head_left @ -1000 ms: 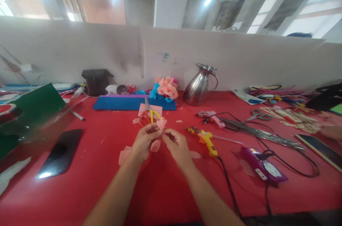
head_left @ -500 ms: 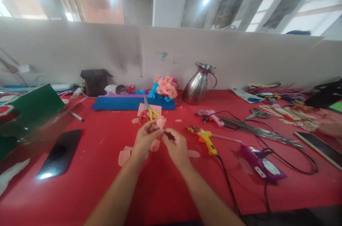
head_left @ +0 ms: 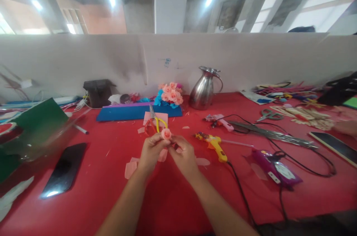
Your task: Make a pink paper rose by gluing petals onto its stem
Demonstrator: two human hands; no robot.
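Note:
Over the middle of the red table, a pink paper rose [head_left: 166,134] faces up with its spiral centre showing. My left hand [head_left: 152,151] pinches its base from the left. The closed fingers of my right hand [head_left: 182,152] press at the base from the right; the stem end is hidden by fingers. Just behind lie scissors with yellow and red handles [head_left: 157,122], on a pink paper sheet [head_left: 164,118]. Cut pink petals [head_left: 131,168] lie beside my left wrist, and another petal [head_left: 202,161] is right of my right hand.
Right of my hands lie a yellow glue gun [head_left: 216,146], a pink glue gun [head_left: 223,122], and a purple power strip [head_left: 276,169] with trailing cords. Behind stand a steel jug [head_left: 205,89] and a paper flower bunch [head_left: 171,94]. A phone [head_left: 64,169] lies left. Another person's hand [head_left: 346,127] is far right.
The rose has tipped so its open top faces me, and it sits slightly lower between my fingers. Both hands keep hold of it. The camera view has shifted a little.

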